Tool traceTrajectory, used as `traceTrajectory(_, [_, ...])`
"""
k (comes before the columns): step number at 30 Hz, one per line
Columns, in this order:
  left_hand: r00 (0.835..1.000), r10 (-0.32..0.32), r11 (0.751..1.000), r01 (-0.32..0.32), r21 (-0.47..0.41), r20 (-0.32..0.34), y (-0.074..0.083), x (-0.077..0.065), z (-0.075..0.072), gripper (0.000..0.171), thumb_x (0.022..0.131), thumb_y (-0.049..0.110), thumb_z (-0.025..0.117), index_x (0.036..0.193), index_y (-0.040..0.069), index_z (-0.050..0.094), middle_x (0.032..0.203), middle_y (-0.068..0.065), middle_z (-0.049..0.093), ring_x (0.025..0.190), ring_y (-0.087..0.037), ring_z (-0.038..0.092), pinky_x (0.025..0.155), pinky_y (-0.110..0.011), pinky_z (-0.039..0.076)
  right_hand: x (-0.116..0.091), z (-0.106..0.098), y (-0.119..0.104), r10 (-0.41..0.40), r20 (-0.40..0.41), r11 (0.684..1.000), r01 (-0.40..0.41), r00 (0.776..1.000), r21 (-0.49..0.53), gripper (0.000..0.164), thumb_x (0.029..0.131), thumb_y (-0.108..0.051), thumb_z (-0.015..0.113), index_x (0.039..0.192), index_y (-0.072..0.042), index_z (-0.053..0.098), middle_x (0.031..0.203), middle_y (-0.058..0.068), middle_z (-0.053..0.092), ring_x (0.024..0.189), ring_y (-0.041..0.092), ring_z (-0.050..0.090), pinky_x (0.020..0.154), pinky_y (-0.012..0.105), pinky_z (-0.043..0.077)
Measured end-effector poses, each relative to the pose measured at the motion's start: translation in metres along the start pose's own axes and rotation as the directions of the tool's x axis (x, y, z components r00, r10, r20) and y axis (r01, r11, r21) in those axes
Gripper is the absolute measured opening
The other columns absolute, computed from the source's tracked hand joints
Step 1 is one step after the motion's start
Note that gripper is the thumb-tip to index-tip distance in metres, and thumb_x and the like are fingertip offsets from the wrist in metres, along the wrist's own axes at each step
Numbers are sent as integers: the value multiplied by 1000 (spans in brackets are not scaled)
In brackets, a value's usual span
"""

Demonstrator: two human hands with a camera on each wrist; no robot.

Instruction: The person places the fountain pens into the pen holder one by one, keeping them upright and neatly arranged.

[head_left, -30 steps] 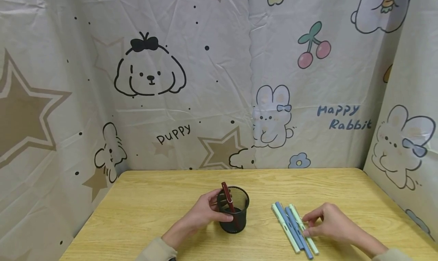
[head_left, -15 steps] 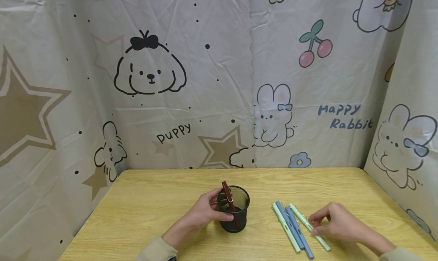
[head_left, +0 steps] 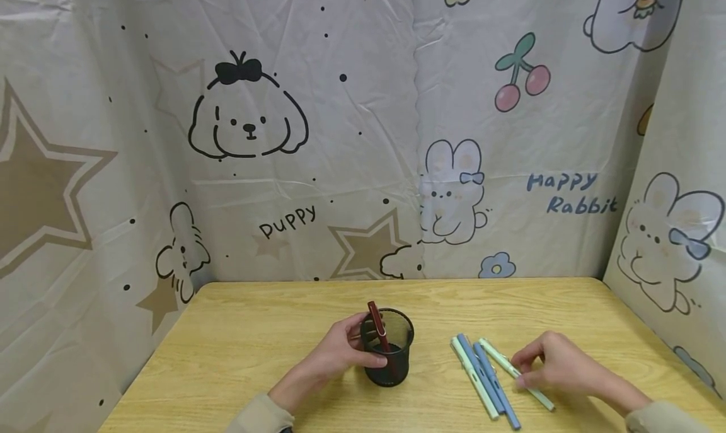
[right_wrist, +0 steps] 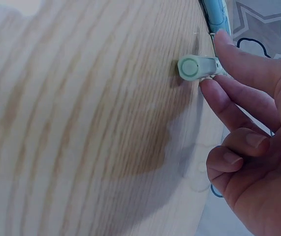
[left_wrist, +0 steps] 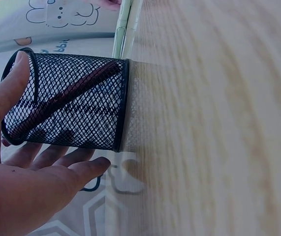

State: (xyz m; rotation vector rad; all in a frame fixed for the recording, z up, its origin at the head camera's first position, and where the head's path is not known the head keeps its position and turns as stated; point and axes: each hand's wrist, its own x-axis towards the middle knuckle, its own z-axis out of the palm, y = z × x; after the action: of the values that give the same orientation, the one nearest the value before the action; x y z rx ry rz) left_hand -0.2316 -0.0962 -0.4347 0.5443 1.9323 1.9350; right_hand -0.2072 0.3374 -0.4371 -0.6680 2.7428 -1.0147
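Observation:
My left hand (head_left: 331, 357) grips a black mesh pen cup (head_left: 399, 363) that stands upright on the table, thumb across the near side and fingers behind. Inside leans a dark red pen (head_left: 375, 318), its capped top above the rim; the left wrist view shows it slanting through the mesh (left_wrist: 76, 105). My right hand (head_left: 558, 367) pinches a light green pen (head_left: 542, 398) between thumb and fingers, its end facing the right wrist camera. To its left lie another light green pen (head_left: 474, 379) and two blue pens, one (head_left: 481, 374) beside the other (head_left: 499, 390).
The wooden table (head_left: 266, 319) carries the cup and pens. A cream cloth (head_left: 351, 118) printed with cartoon animals and stars hangs behind it and along both sides.
My right hand has moved a little right with the light green pen, swinging its near end away from the other pens. The left hand and the cup have stayed in place.

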Motion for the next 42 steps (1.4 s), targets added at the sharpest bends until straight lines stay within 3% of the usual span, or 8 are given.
traceTrajectory(7, [1000,3,1000,-3,-14,4,-2,-1,0,87,83,-7,85,157,-4,40,139,-22,63,127,-35,63,107,-41,51,0,2,0,13,-7,1000,-13,1000,-18,32,77,-25,95,101,-7,84,74,-12,67,76,6,55,69,24,48])
traceTrajectory(17, [1000,9,1000,-9,-7,8,-3,-1,-1,85,84,-5,86,157,-2,43,140,-22,63,127,-35,63,108,-41,51,0,4,5,41,-5,998,-41,999,52,38,77,-28,96,104,-4,83,75,-8,68,70,7,55,63,24,48])
traceTrajectory(23, [1000,13,1000,-13,-11,7,-2,-1,0,84,84,-7,85,156,-3,43,139,-21,63,126,-36,63,106,-40,52,1,5,3,71,-20,996,-70,997,58,33,78,-25,96,101,-6,83,75,-6,67,70,7,54,62,24,47])
traceTrajectory(34, [1000,9,1000,-9,-8,10,-1,-1,0,86,84,-5,85,157,-4,41,140,-22,63,127,-36,63,106,-41,52,5,6,-3,74,-46,997,-75,996,-33,30,75,-29,97,94,-10,83,71,-10,64,71,6,54,65,24,46])
traceTrajectory(42, [1000,7,1000,-7,-5,6,-1,0,0,88,84,-6,86,158,-6,38,141,-22,62,128,-35,62,108,-41,51,7,6,-7,91,-45,994,-94,995,-58,26,75,-19,97,93,-7,82,71,-9,64,69,7,55,65,24,48])
